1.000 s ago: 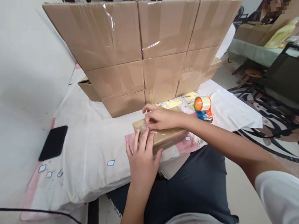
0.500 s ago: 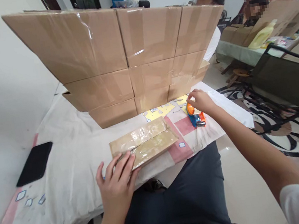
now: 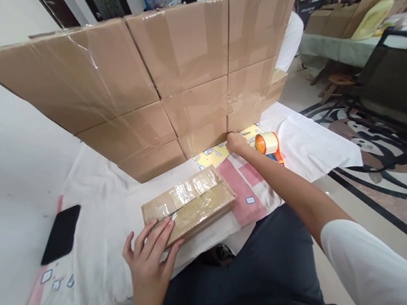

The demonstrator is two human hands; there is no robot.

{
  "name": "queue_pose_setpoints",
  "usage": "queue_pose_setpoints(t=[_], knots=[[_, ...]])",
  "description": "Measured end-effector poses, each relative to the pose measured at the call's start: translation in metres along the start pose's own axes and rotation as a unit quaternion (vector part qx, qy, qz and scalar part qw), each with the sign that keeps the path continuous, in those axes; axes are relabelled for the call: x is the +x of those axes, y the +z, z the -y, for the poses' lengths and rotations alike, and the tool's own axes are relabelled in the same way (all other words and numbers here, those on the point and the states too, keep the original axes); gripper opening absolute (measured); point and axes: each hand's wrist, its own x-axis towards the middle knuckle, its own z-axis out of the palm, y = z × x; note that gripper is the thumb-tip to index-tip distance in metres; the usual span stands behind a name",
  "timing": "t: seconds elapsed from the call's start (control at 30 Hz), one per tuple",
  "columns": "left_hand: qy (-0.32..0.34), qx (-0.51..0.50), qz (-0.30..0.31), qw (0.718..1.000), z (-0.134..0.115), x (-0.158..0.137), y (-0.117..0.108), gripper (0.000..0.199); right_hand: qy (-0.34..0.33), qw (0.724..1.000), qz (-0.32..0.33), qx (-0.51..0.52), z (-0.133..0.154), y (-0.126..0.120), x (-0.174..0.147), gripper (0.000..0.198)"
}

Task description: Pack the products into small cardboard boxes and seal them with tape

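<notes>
A small, flat cardboard box point(image 3: 195, 202) with shiny clear tape over its top lies on the cloth before me. My left hand point(image 3: 152, 254) rests on its near left corner, fingers spread and fingertips on the top. My right hand point(image 3: 236, 142) is beyond the box, close to the foot of the stacked cartons point(image 3: 188, 48). Its fingers are bent away from me and hidden, so I cannot make out anything in them. Just right of that hand stands an orange and blue tape dispenser point(image 3: 268, 144) with a roll of tape, partly behind my forearm.
A black phone point(image 3: 60, 234) lies on the patterned cloth point(image 3: 100, 259) at the left, near the white wall. Behind the carton stack is a person in a white sleeve point(image 3: 290, 40). Farther right are a dark chair point(image 3: 395, 78) and a table holding a yellowish bottle point(image 3: 374, 15).
My right hand has left the tape dispenser and moved left to the base of the cartons. My left hand stays on the small box. The view has shifted slightly.
</notes>
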Motion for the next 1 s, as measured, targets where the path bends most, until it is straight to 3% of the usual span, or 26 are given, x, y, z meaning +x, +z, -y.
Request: queue_pose_setpoints(t=[0.2,0.33,0.4,0.5,0.57,0.67,0.8,1.0], knots=[[0.004,-0.003,0.0,1.0,0.005,-0.001,0.003,0.038,-0.067,0.988,-0.03,0.134,-0.013,-0.006,-0.023,0.014],[0.01,-0.016,-0.002,1.0,0.012,-0.003,0.003,0.042,-0.129,0.962,-0.051,0.236,-0.02,-0.01,-0.073,0.009],[0.009,-0.025,-0.002,1.0,0.017,-0.006,0.003,0.046,-0.154,0.931,-0.074,0.321,-0.023,-0.002,-0.109,0.011],[0.007,-0.044,0.0,0.999,0.025,-0.01,0.001,0.051,-0.171,0.845,-0.154,0.483,-0.022,0.02,-0.165,0.013],[0.01,-0.056,0.008,0.998,0.029,-0.011,-0.001,0.056,-0.168,0.806,-0.207,0.529,-0.015,0.037,-0.193,0.009],[0.019,-0.071,0.02,0.997,0.031,-0.009,-0.003,0.063,-0.169,0.769,-0.235,0.569,-0.004,0.058,-0.216,0.008],[0.032,-0.073,0.042,0.996,0.028,-0.003,-0.006,0.068,-0.173,0.724,-0.208,0.634,0.001,0.076,-0.223,0.015],[0.021,-0.057,0.067,0.996,0.026,0.0,-0.01,0.061,-0.156,0.701,-0.196,0.668,-0.001,0.083,-0.231,0.021]])
